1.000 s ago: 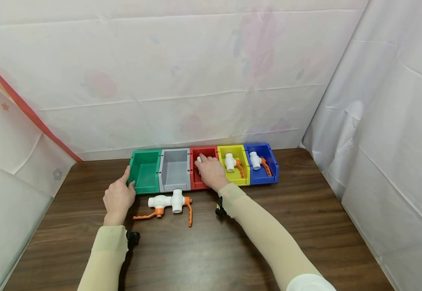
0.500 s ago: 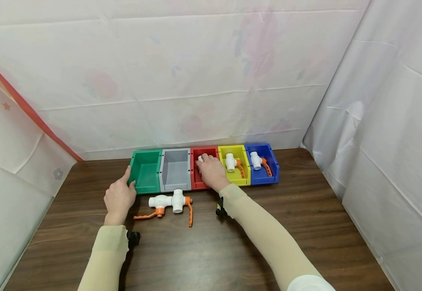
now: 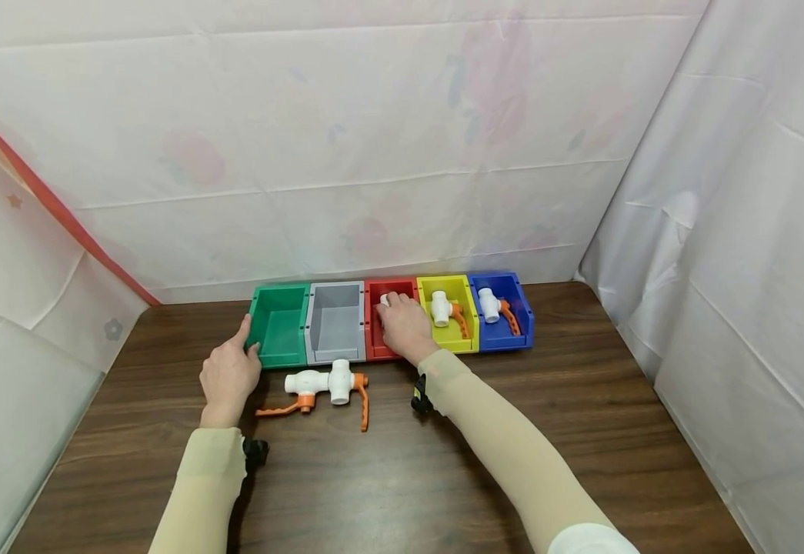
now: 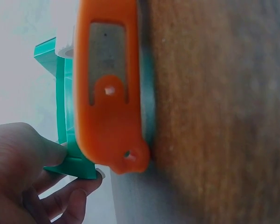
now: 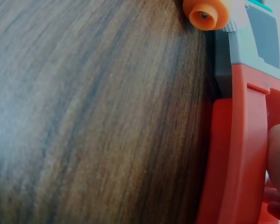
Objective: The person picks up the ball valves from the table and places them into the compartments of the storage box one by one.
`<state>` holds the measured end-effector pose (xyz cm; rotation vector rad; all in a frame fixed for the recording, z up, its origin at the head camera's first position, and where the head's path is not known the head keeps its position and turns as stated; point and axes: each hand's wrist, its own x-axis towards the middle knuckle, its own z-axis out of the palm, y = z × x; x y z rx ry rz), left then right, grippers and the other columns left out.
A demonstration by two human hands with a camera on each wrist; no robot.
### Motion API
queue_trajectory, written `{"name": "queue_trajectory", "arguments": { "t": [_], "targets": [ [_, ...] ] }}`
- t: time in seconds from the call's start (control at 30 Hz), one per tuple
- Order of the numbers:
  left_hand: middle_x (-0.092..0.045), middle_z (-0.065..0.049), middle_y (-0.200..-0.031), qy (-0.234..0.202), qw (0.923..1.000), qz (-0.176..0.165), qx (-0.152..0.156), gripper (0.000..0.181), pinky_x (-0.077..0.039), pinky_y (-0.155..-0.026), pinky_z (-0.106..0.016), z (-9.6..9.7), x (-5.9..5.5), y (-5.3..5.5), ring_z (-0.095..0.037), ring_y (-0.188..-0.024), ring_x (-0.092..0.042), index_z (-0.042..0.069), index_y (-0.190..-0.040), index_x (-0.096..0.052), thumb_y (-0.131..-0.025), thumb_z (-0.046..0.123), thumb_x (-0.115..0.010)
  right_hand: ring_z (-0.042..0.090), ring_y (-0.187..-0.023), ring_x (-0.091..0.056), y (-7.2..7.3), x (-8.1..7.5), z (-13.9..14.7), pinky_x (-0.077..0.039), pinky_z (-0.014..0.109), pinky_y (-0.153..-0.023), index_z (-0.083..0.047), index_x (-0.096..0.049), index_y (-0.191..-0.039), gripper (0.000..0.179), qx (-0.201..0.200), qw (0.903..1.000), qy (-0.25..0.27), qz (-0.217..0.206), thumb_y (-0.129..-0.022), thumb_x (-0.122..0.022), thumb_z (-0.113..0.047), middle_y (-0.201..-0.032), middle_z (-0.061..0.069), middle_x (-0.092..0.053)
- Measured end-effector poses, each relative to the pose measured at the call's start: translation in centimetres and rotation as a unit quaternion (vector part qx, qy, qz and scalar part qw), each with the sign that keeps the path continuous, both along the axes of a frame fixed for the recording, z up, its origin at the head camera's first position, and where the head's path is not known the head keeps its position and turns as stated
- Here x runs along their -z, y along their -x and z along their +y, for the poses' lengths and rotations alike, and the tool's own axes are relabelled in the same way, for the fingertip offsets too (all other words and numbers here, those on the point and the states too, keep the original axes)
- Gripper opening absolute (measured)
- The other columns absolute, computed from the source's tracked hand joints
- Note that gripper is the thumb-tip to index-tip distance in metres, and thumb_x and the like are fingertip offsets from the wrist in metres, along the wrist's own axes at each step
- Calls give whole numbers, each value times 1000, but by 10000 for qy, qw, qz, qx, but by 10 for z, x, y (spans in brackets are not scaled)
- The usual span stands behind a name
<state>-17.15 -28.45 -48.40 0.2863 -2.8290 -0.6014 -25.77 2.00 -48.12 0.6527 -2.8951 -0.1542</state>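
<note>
My left hand (image 3: 231,377) grips the front left corner of the green bin (image 3: 282,362); in the left wrist view, thumb and fingers lie on either side of its green wall (image 4: 77,165). Inside the red bin (image 3: 381,354), my right hand (image 3: 407,327) holds a white ball valve (image 3: 384,299), mostly hidden beneath the fingers. Two more white ball valves, a left one (image 3: 305,382) and a right one (image 3: 340,382), lie against each other on the table before the green and grey bins. An orange valve handle (image 4: 109,121) looms large in the left wrist view.
Five colours of bin stand in a row by the curtain. The grey bin (image 3: 335,355) sits between green and red. One valve (image 3: 441,308) lies in the yellow bin (image 3: 467,348), another valve (image 3: 489,305) in the blue bin (image 3: 522,338). White curtain (image 3: 402,154) hangs behind the brown table (image 3: 374,492).
Both hands keep their places at the green and red bins. The whole view shifts very slightly; the bins and valves stay as they were.
</note>
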Motion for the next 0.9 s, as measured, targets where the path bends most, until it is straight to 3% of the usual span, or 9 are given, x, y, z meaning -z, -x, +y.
{"name": "queue_trajectory", "arguments": {
  "t": [0.43, 0.9],
  "targets": [
    [-60, -35, -122, -49, 10000, -21, -20, 59, -39, -42, -45, -2, 0, -2, -38, -55, -53, 25, -157, -33, -102, 21, -56, 22, -100, -51, -1, 0, -3, -46, 34, -92, -18, -72, -120, 33, 84, 9999, 141, 43, -89, -67, -29, -118, 4, -59],
    [-61, -36, -117, -110, 9999, -42, 7, 60, -37, -41, -44, 5, -3, -1, -32, -48, -48, 24, -157, -33, -102, 20, -56, 23, -103, -54, -3, -19, -2, -49, 36, -89, -15, -69, -124, 34, 344, 9953, 719, -545, -97, -60, -33, -123, 6, -60]
  ]
}}
